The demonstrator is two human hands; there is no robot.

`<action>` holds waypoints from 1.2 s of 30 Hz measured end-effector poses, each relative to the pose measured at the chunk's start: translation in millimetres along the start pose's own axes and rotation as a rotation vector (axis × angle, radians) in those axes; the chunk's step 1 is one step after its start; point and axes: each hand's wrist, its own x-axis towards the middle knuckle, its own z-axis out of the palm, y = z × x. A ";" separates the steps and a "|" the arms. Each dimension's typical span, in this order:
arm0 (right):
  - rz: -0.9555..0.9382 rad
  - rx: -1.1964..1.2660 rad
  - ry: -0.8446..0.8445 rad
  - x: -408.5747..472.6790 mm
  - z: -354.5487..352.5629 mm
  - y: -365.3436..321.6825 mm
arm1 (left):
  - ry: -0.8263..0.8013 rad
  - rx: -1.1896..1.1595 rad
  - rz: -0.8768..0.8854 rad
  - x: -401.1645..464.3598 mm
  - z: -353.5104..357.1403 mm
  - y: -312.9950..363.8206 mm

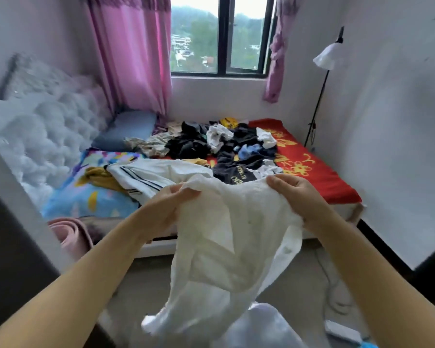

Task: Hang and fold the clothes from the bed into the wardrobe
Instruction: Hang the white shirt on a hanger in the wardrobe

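A thin white garment (226, 242) hangs in front of me over the floor, stretched between both hands. My left hand (168, 207) grips its upper left edge and my right hand (296, 194) grips its upper right edge. Behind it lies the bed (319, 172) with a red flowered cover. A heap of dark, white and blue clothes (221, 144) sits in the bed's middle. A white garment with dark stripes (151, 177) and a mustard one (98, 177) lie at the near left side. The wardrobe is not visible.
A tufted grey headboard (43, 131) runs along the left, with a blue pillow (128, 129) by the pink curtain (133, 56). A floor lamp (327, 59) stands by the right wall. A rolled pink mat (70, 237) lies on the floor at left.
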 end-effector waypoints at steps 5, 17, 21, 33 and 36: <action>0.105 0.167 0.001 29.9 31.5 0.2 | 0.026 -0.017 0.021 -15.7 -46.4 3.5; 0.343 0.712 -0.437 32.2 92.1 -43.4 | 0.014 1.244 0.405 -19.3 -1.9 -16.6; 0.417 0.696 -0.501 31.8 92.2 -51.7 | 0.360 1.204 0.658 -13.2 21.3 -20.0; -0.364 -0.622 -0.114 -9.4 81.3 -21.0 | 0.524 0.464 0.362 4.6 24.8 2.8; -0.387 -0.757 -0.106 -11.9 88.7 -17.3 | 0.507 0.480 0.376 3.3 27.1 6.7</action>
